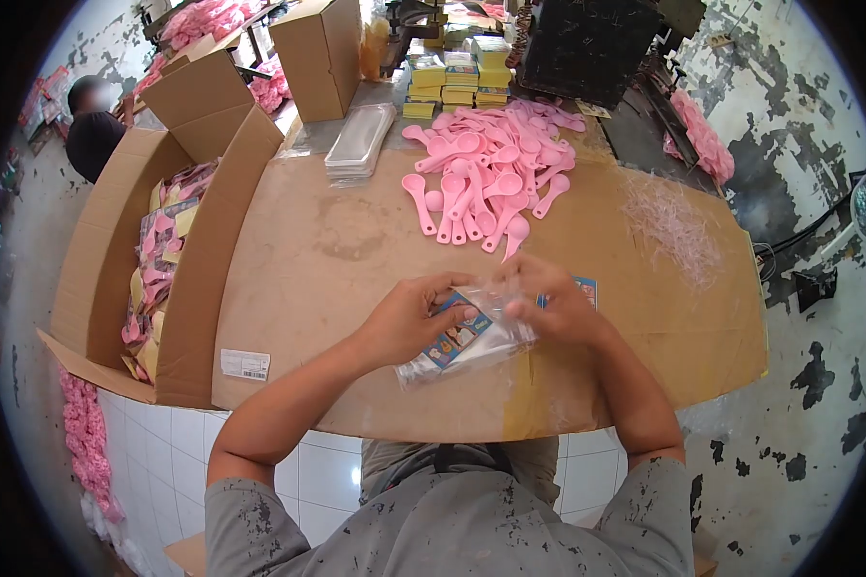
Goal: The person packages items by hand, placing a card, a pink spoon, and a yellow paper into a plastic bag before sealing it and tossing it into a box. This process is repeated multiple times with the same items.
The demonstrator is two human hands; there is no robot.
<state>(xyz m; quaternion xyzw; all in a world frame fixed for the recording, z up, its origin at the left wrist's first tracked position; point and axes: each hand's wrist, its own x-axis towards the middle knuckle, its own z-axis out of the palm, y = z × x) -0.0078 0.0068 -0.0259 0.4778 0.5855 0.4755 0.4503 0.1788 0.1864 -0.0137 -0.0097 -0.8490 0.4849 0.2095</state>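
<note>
My left hand (421,317) is closed on a clear plastic bag (491,344) and a blue printed card (455,332), thumb on top of the card. At the bag's right side is my right hand (547,303), blurred by motion, its fingertips near the bag's upper edge; its grip is unclear. Another blue card (587,290) shows partly behind my right hand. Just beyond both hands lies a heap of pink plastic spoons (491,163), the nearest one close to my right fingertips.
An open cardboard box (188,317) with packed spoons stands left. Clear bags (360,139) and card stacks (460,82) lie at the back. Plastic strands (678,231) lie right, a white label (244,364) front left. A person (94,130) is at far left.
</note>
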